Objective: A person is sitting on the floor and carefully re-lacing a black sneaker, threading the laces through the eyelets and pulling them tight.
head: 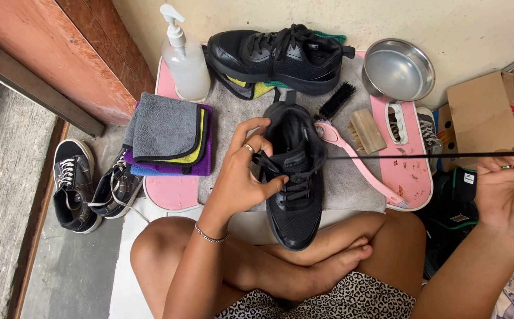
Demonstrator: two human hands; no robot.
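Left hand [246,177] curling loosely, steadying the black mesh sneaker [294,177], right hand [508,189] pinching closed, pulling the thin black shoelace [422,155] taut sideways

black shoe [295,195] upright, lace [422,156] taut rightward

Taut black lace [422,155] spans from black shoe [293,177] to right hand [508,192], crossing above pink brush [357,168] and wooden brush [366,131]. Folded cloths [168,139] crowd left flank. Second shoe [277,56], pump bottle [185,59], steel bowl [399,70] line back edge. Bare grey mat [351,192] right of shoe.
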